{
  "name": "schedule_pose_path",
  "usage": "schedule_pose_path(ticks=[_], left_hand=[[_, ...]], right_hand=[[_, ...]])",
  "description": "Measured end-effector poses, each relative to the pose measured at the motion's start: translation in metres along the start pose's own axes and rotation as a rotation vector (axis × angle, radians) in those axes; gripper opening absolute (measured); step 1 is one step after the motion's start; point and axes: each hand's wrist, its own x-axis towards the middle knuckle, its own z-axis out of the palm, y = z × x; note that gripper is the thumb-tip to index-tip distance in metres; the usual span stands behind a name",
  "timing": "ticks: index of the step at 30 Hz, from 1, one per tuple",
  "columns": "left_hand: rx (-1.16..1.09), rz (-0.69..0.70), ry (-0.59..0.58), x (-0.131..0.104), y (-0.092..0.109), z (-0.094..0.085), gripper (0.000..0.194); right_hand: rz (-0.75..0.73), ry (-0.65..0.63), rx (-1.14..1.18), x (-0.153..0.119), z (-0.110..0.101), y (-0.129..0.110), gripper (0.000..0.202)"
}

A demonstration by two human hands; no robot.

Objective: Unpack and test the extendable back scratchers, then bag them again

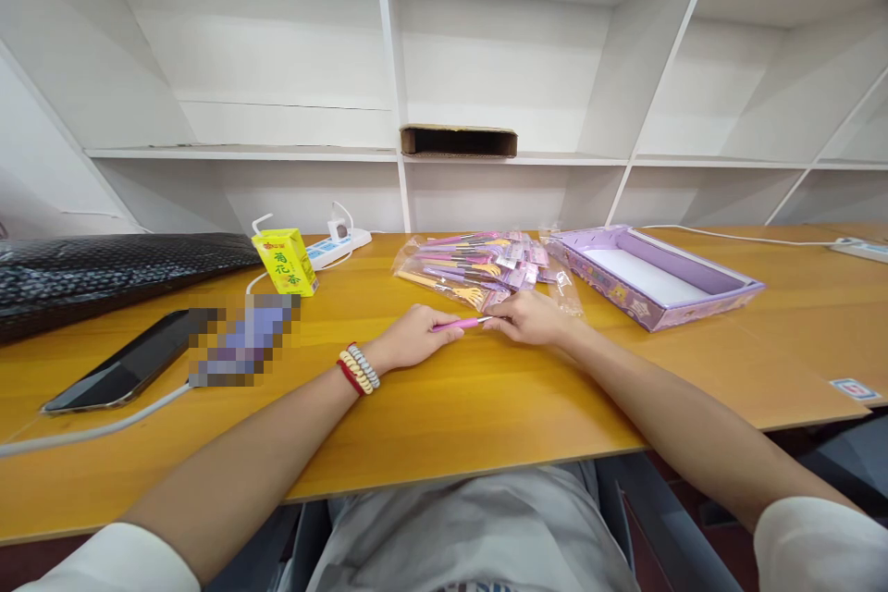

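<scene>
My left hand, with beaded bracelets on its wrist, pinches the pink handle of a small stick-like item just above the wooden desk. My right hand grips the other end of that same item, where clear wrapping shows. Right behind both hands lies a pile of similar items in clear plastic bags, pink and purple handles with yellow ends.
An open purple box with a white inside sits to the right of the pile. A yellow drink carton, a power strip, a dark tablet with a cable and a black keyboard are at the left. White shelves rise behind.
</scene>
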Motion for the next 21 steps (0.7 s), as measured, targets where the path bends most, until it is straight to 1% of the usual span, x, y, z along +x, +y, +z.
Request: schedule_pose_path(ticks=[3, 6, 9, 13, 17, 19, 21], left_hand=[[-0.122, -0.056, -0.036, 0.0024, -0.0011, 0.0017, 0.048], [-0.144, -0.06, -0.031, 0.0028, -0.0009, 0.0028, 0.049], [-0.035, -0.028, 0.015, 0.0012, 0.0008, 0.0029, 0.045], [0.203, 0.036, 0.06, -0.0014, 0.0023, 0.0021, 0.039], [0.408, 0.099, 0.091, -0.0029, 0.0018, 0.0013, 0.038], [0.456, 0.108, 0.09, -0.0032, 0.0017, 0.0011, 0.039], [0.445, 0.108, 0.091, -0.0028, 0.0019, 0.001, 0.039]], right_hand=[[0.014, 0.032, -0.073, -0.0014, -0.0002, 0.0012, 0.039], [0.019, 0.028, -0.094, -0.0017, 0.0, 0.001, 0.039], [0.004, -0.004, -0.056, -0.0007, 0.0005, -0.0004, 0.037], [0.005, -0.024, 0.024, 0.0012, 0.001, -0.0037, 0.035], [0.008, -0.037, 0.107, 0.0033, 0.0028, -0.0065, 0.037], [0.006, -0.037, 0.141, 0.0044, 0.0042, -0.0073, 0.037], [0.009, -0.032, 0.158, 0.0052, 0.0051, -0.0078, 0.037]])
